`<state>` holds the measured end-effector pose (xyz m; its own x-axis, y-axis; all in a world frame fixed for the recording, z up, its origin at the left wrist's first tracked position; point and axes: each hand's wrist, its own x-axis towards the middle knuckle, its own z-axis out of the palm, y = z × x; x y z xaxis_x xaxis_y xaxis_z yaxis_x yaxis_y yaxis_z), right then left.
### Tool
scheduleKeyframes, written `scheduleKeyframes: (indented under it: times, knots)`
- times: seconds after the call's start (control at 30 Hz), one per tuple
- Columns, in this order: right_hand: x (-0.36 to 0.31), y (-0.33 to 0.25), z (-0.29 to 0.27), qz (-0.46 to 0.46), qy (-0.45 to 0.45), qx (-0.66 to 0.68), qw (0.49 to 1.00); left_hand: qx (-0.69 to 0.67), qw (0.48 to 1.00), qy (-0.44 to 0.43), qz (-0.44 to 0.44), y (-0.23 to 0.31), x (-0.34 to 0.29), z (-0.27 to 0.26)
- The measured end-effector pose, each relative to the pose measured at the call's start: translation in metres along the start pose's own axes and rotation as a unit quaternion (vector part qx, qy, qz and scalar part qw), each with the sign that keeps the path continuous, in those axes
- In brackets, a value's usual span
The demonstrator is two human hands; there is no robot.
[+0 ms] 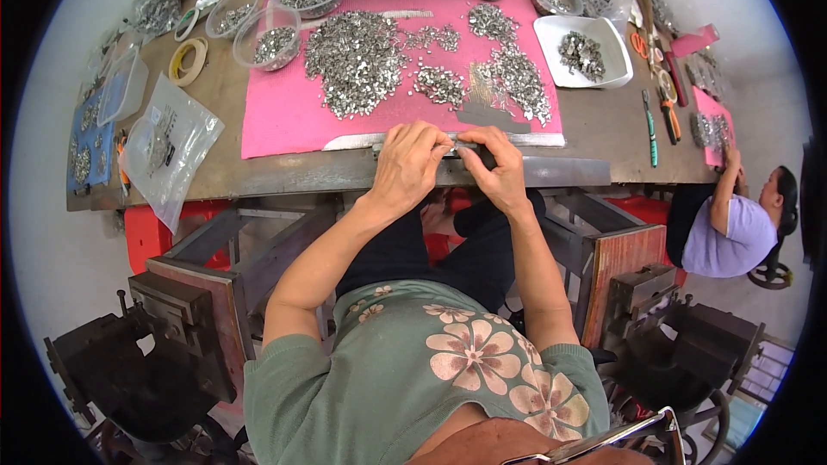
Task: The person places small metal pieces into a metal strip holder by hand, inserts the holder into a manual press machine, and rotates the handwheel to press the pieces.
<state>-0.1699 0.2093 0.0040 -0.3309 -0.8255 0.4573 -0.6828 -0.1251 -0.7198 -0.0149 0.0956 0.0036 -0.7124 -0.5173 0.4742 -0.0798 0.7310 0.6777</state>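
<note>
My left hand and my right hand meet at the table's front edge, both with fingertips pinched. A small shiny bit of metal shows between them, mostly covered by the fingers. Something dark is partly hidden under my right hand; its kind cannot be made out. Just beyond my hands lies a pink mat with a white front strip. On it are a large heap of small silvery metal pieces, a smaller pile and another heap at the right.
Clear plastic tubs of metal pieces stand along the back. At right are a white tray, a green-handled tool and orange-handled pliers. A tape roll and plastic bag lie left. Another person sits far right.
</note>
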Motion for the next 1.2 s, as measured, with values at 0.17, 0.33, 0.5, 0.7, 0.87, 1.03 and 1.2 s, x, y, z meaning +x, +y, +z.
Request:
scheduleKeyframes:
  times: [0.17,0.33,0.5,0.7,0.87,1.03,1.2]
  knots:
    - [-0.003,0.006,0.001,0.089,0.015,0.081,0.993,0.034,0.999,0.001,0.011,0.0,0.001,0.002]
    - [-0.006,0.009,0.001,0.068,0.017,0.082,0.994,0.04,0.999,0.001,0.017,0.0,0.001,0.002]
    - [-0.004,0.008,0.002,0.085,0.03,0.104,0.991,0.058,0.998,-0.004,0.031,0.0,0.0,0.004]
    - [-0.005,0.006,0.0,0.089,0.028,0.105,0.99,0.117,0.988,0.026,0.097,0.003,-0.003,0.006]
    - [-0.008,0.005,0.0,0.027,0.032,0.064,0.997,0.052,0.998,0.028,0.015,0.006,-0.003,0.008]
    - [-0.014,0.001,0.0,-0.061,0.041,-0.064,0.995,0.038,0.999,0.019,0.032,-0.001,-0.006,0.006]
    - [-0.017,0.006,-0.001,-0.028,0.046,-0.037,0.998,0.041,0.996,0.024,0.076,-0.002,-0.003,0.001]
